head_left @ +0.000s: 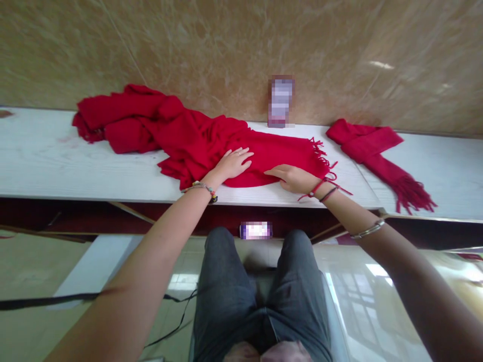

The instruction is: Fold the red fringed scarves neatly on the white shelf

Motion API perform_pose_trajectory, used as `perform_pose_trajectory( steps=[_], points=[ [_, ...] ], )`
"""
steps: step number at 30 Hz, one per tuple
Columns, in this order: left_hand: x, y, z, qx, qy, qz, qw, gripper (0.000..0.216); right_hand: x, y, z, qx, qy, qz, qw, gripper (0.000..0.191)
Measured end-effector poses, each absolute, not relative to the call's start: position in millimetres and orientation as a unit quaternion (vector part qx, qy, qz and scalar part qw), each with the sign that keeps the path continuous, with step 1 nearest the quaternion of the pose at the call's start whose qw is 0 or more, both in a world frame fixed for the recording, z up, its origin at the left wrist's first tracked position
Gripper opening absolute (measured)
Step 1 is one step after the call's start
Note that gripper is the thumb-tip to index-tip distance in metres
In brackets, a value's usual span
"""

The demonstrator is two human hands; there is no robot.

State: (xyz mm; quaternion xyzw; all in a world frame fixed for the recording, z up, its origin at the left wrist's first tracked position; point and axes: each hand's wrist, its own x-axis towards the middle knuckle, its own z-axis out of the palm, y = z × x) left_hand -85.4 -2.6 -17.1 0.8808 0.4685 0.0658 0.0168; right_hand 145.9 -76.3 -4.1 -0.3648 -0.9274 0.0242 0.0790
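A long red scarf (211, 146) lies across the white tabletop in front of me, bunched at the left and spread flat at its fringed right end. My left hand (236, 162) rests palm down on the scarf's middle, fingers spread. Farther right, my right hand (294, 177) touches the flat part near the front edge of the cloth. Its index finger points left along the fabric, while the other fingers are curled and partly hidden. A second red scarf (366, 143), folded over with its fringe toward me, lies apart on the right.
Behind the white table (45, 156) rises a brown marbled wall (211, 55). A blurred-out upright item (281, 103) stands at the table's back. Below the tabletop runs a dark open shelf, with another blurred-out bright item (256, 230) above my knees. A black strap (49, 301) crosses the lower left.
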Motion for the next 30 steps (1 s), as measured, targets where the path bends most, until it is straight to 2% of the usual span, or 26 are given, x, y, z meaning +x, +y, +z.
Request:
perform_pose_trajectory(
  steps=[3,6,14,21,25,27,30],
  points=[
    [-86,-1,-19,0.881,0.466,0.075,0.016,0.047,140,-76,0,-0.412,-0.91,0.005,0.051,0.058],
    [-86,-1,-20,0.881,0.466,0.083,0.014,0.047,143,-79,0,-0.467,-0.882,-0.048,0.043,0.051],
    [-85,-2,-20,0.878,0.47,0.094,0.011,0.046,204,-84,0,-0.575,-0.792,-0.168,0.117,0.045],
    [-86,-2,-19,0.881,0.465,0.089,0.003,0.047,248,-96,31,-0.57,-0.793,-0.198,0.079,0.034],
    [-86,-2,-19,0.885,0.458,0.077,-0.009,0.047,258,-105,47,-0.583,-0.768,-0.238,0.119,0.033],
    [-86,-3,-19,0.887,0.457,0.068,-0.012,0.048,263,-107,49,-0.6,-0.769,-0.201,0.088,0.032],
    [-87,-3,-19,0.889,0.455,0.052,-0.012,0.049,269,-106,43,-0.597,-0.798,-0.075,-0.032,0.034]
  ],
)
